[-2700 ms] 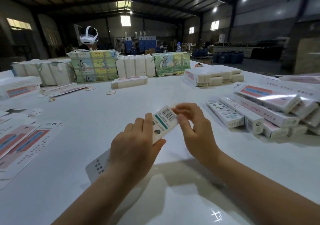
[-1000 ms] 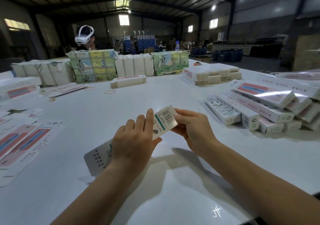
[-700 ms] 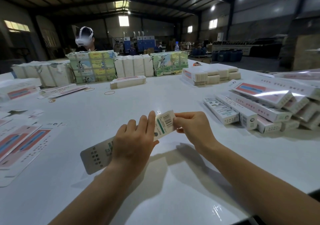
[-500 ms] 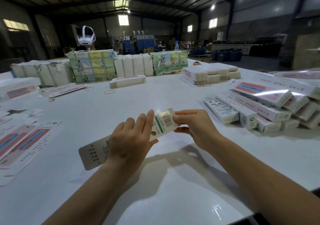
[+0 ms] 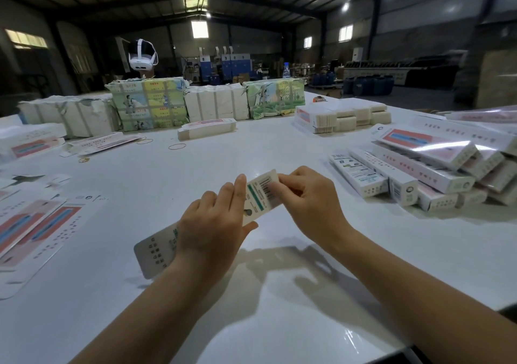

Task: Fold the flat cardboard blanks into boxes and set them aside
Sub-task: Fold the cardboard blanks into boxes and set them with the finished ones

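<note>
A long white box [image 5: 258, 200] with a green stripe and a barcode is held above the white table [image 5: 279, 321], slanting from lower left to upper right. My left hand [image 5: 212, 223] grips its middle, fingers curled over the top. My right hand [image 5: 306, 195] pinches the far end at the barcode flap. The box's near end [image 5: 154, 254] sticks out below my left wrist. Flat pink and blue blanks [image 5: 33, 229] lie at the left. Finished boxes [image 5: 419, 173] are piled at the right.
Wrapped bundles [image 5: 148, 106] line the far side, with a blank stack [image 5: 205, 130] and white stacks [image 5: 341, 116] before them. Rubber bands [image 5: 176, 147] lie mid-table. A person wearing a white headset [image 5: 142, 57] stands behind the bundles. The table's near right corner [image 5: 411, 349] drops off.
Both hands kept hold of the box. My right fingers shifted over the barcode end, pressing the flap, and the box moved slightly.
</note>
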Available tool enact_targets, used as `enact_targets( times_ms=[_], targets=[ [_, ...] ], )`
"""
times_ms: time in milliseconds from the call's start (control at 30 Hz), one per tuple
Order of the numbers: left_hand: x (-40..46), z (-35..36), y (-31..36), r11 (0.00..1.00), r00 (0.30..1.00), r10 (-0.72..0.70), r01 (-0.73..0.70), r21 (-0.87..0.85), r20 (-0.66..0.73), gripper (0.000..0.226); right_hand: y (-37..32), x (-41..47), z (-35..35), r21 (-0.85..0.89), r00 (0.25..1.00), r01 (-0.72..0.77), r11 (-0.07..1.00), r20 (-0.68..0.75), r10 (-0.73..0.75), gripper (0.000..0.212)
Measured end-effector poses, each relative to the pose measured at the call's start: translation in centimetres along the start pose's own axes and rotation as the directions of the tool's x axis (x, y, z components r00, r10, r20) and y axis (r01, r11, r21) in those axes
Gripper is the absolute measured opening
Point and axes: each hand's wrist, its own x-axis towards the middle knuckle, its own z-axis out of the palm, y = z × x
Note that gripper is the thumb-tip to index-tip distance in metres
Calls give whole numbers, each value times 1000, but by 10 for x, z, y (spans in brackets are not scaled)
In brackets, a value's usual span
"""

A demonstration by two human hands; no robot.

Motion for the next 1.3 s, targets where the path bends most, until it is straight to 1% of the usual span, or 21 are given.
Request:
enact_targets(
  times_ms=[100,200,233,300,367,400,433,533,567,667,767,800,833,900,933,967,1033,1133,1200,1233,1300],
  targets=[
    [2,-2,5,1000,1000,10,-10,8,8,82,1,4,-3,184,992,-110,977,-41,119,20],
    [2,-4,8,1000,1000,11,-11,-6,15,83,2,3,-4,240,990,-110,965,-59,128,19],
    [1,-4,8,1000,1000,14,-14,-9,15,83,2,1,-3,205,992,-75,976,-83,94,18],
    [0,-6,7,1000,1000,12,-11,-9,26,81,2,-4,2,42,990,43,998,-138,-36,19],
    [0,-8,6,1000,999,-10,11,-16,45,81,-1,-7,6,-96,978,146,985,-135,-158,23],
    [1,-9,4,999,997,-34,36,-24,66,81,-1,-8,8,-103,977,163,981,-120,-174,23],
    [2,-11,4,997,994,-61,64,-33,88,81,-1,-6,8,-61,984,137,989,-106,-143,21],
    [4,-13,4,990,985,-119,127,-59,125,82,-1,-1,7,182,994,-65,981,-77,80,16],
    [5,-14,5,988,983,-128,138,-68,132,82,-1,-1,8,201,991,-83,976,-85,102,16],
    [5,-14,4,987,982,-118,132,-93,149,80,-1,-5,9,120,996,0,993,-84,10,15],
    [3,-10,-5,983,969,-106,136,-125,223,77,0,-9,11,6,999,27,1000,32,-27,16],
    [2,-8,-9,978,961,-124,161,-135,246,75,0,-9,12,-57,996,35,998,78,-31,22],
    [2,-7,-12,973,960,-136,176,-148,247,72,-1,-8,13,-127,992,73,989,113,-59,34],
    [1,-7,-17,965,960,-112,166,-200,256,67,-1,-8,14,-225,958,216,950,235,-162,67],
    [2,-8,-19,960,961,-78,144,-239,266,65,0,-9,14,-265,922,298,917,327,-205,79],
    [1,-8,-19,955,959,-35,115,-274,281,62,2,-9,14,-306,876,380,873,421,-234,85],
    [-1,-6,-21,940,941,45,74,-334,334,53,9,-12,15,-347,806,483,804,535,-253,83],
    [0,-2,-25,939,912,127,16,-343,390,48,17,-11,16,-319,774,509,800,576,-262,75],
    [1,6,-29,938,936,182,-74,-337,300,58,18,-9,17,-353,794,492,796,557,-244,74],
    [0,10,-30,945,963,183,-117,-306,197,62,19,-6,14,-388,823,465,796,522,-227,70],
    [0,16,-32,954,991,129,-112,-277,44,62,22,6,-1,-459,898,374,806,395,-191,57]
  ],
)
